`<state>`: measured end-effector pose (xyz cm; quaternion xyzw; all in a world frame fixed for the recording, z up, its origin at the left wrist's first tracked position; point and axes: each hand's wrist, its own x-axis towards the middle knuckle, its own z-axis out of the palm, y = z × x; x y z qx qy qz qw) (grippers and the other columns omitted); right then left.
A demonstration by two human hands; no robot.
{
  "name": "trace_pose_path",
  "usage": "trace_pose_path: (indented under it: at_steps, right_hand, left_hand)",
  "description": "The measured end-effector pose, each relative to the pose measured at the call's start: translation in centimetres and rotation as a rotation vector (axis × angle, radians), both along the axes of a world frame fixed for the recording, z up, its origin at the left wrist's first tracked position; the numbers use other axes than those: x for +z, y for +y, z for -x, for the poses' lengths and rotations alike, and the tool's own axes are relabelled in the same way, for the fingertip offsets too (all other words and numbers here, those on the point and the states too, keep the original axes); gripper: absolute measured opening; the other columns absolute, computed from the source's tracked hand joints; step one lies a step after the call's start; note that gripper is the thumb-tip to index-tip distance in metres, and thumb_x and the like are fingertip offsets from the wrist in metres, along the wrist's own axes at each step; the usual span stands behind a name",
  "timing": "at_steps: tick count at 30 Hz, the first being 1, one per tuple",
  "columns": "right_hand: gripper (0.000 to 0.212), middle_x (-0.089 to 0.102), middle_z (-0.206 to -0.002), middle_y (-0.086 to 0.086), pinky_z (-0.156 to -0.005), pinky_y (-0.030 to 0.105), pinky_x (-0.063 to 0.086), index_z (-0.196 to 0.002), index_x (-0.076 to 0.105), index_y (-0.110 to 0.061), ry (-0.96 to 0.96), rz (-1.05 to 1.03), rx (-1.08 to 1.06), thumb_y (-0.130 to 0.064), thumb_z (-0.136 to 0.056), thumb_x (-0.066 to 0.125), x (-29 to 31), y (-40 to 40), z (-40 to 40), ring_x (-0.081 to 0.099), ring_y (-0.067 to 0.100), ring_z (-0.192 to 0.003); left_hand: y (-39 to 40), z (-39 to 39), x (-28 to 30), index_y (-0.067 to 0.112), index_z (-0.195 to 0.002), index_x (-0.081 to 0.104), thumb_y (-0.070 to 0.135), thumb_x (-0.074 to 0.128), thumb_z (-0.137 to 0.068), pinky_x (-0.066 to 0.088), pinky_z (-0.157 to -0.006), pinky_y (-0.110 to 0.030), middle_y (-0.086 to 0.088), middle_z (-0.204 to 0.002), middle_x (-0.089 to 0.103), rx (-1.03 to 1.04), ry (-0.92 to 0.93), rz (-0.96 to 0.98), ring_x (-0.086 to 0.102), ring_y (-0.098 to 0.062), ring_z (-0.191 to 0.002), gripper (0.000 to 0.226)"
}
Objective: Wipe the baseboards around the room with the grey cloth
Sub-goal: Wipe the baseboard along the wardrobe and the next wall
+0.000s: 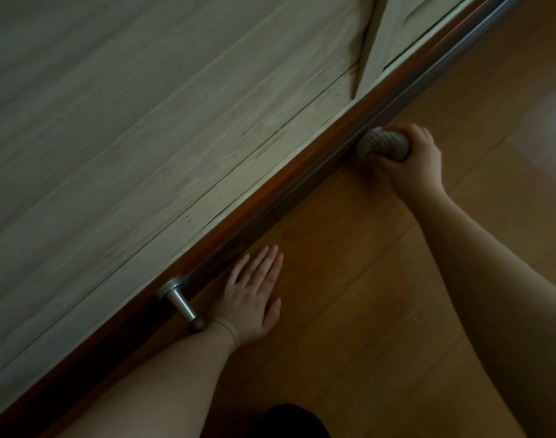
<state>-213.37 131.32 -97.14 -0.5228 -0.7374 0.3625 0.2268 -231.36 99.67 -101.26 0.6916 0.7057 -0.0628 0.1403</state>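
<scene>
A dark reddish-brown baseboard runs diagonally from lower left to upper right, between the pale wood-grain wall and the wooden floor. My right hand grips the bunched grey cloth and holds it against the baseboard's lower face at upper right. My left hand lies flat on the floor with its fingers straight, just beside the baseboard at lower centre.
A metal doorstop with a dark rubber tip sticks out from the baseboard right next to my left wrist. The pale wall has a corner or door frame at upper right. Wooden floorboards stretch to the right.
</scene>
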Motion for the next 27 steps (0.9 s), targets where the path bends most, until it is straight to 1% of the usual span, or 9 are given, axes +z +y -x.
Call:
trace_pose_path:
  at_steps: [6, 8, 11, 13, 16, 18, 22, 24, 27]
  right_hand:
    - [0.048, 0.055, -0.119, -0.01, -0.094, 0.033, 0.051, -0.122, 0.054, -0.026, 0.114, 0.065, -0.225, -0.035, -0.081, 0.078, 0.1, -0.9, -0.1, 0.055, 0.008, -0.108]
    - [0.047, 0.056, -0.116, -0.015, -0.092, 0.031, 0.053, -0.121, 0.052, -0.031, 0.171, 0.094, -0.197, -0.034, -0.081, 0.078, 0.5, -2.6, 0.0, 0.056, 0.002, -0.107]
    - [0.048, 0.055, -0.119, -0.016, -0.087, 0.02, 0.052, -0.122, 0.049, -0.035, 0.197, 0.07, -0.06, -0.032, -0.083, 0.077, 1.2, -6.2, 0.5, 0.056, -0.002, -0.109]
    - [0.048, 0.053, -0.125, -0.007, -0.089, 0.017, 0.05, -0.124, 0.051, -0.03, 0.187, 0.008, 0.06, -0.028, -0.083, 0.076, 1.4, -9.0, 1.1, 0.054, 0.002, -0.112]
    - [0.048, 0.051, -0.123, 0.0, -0.09, 0.006, 0.043, -0.125, 0.057, -0.018, 0.193, -0.083, 0.208, -0.028, -0.082, 0.077, 1.7, -12.8, 2.8, 0.048, 0.002, -0.111]
    - [0.047, 0.052, -0.121, 0.006, -0.088, 0.012, 0.046, -0.124, 0.06, -0.014, 0.189, -0.13, 0.272, -0.029, -0.082, 0.077, 1.9, -14.7, 4.4, 0.05, 0.009, -0.111]
    - [0.045, 0.054, -0.12, 0.013, -0.085, 0.033, 0.055, -0.122, 0.063, -0.009, 0.173, -0.176, 0.265, -0.021, -0.081, 0.08, 2.0, -16.3, 6.4, 0.055, 0.023, -0.11]
    - [0.045, 0.053, -0.12, 0.012, -0.085, 0.034, 0.055, -0.122, 0.063, -0.01, 0.178, -0.183, 0.268, -0.021, -0.082, 0.079, 1.9, -15.8, 6.4, 0.055, 0.023, -0.111]
    - [0.043, 0.053, -0.121, 0.01, -0.089, 0.028, 0.052, -0.121, 0.062, -0.011, 0.182, -0.183, 0.233, -0.019, -0.082, 0.079, 1.9, -14.0, 6.0, 0.054, 0.02, -0.112]
  left_hand:
    - [0.2, -0.2, 0.1, 0.009, -0.157, 0.019, 0.048, 0.032, -0.096, 0.014, -0.119, -0.048, -0.011, -0.165, 0.014, -0.007, 0.011, -0.011, 0.016, -0.026, -0.152, 0.073]
    - [0.2, -0.2, 0.0, 0.009, -0.157, 0.018, 0.048, 0.032, -0.097, 0.014, -0.119, -0.048, -0.011, -0.165, 0.013, -0.012, 0.004, -0.006, 0.015, -0.026, -0.152, 0.073]
    - [0.0, -0.1, -0.2, 0.009, -0.157, 0.015, 0.048, 0.031, -0.097, 0.013, -0.119, -0.048, -0.011, -0.166, 0.012, -0.01, 0.004, -0.006, 0.015, -0.026, -0.152, 0.074]
    - [-0.1, -0.1, -0.3, 0.009, -0.157, 0.015, 0.048, 0.031, -0.096, 0.013, -0.119, -0.047, -0.011, -0.166, 0.011, 0.001, 0.012, -0.007, 0.013, -0.025, -0.152, 0.075]
    - [-0.1, -0.1, -0.5, 0.009, -0.158, 0.013, 0.047, 0.033, -0.095, 0.012, -0.121, -0.047, -0.011, -0.166, 0.009, 0.006, -0.003, -0.023, 0.009, -0.025, -0.153, 0.076]
    - [-0.2, 0.0, -0.6, 0.01, -0.159, 0.011, 0.045, 0.034, -0.095, 0.014, -0.121, -0.048, -0.011, -0.166, 0.01, 0.005, -0.03, -0.037, 0.008, -0.025, -0.154, 0.077]
    - [-0.4, 0.1, -0.7, 0.011, -0.159, 0.012, 0.044, 0.036, -0.094, 0.019, -0.12, -0.05, -0.01, -0.166, 0.01, 0.014, -0.069, -0.042, 0.01, -0.024, -0.153, 0.076]
    - [-0.5, 0.1, -0.7, 0.011, -0.159, 0.013, 0.044, 0.035, -0.095, 0.021, -0.12, -0.051, -0.011, -0.166, 0.011, 0.013, -0.069, -0.039, 0.01, -0.025, -0.153, 0.076]
    - [-0.5, 0.3, -0.5, 0.01, -0.159, 0.012, 0.044, 0.034, -0.095, 0.023, -0.119, -0.051, -0.011, -0.166, 0.01, 0.009, -0.051, -0.028, 0.009, -0.025, -0.153, 0.075]
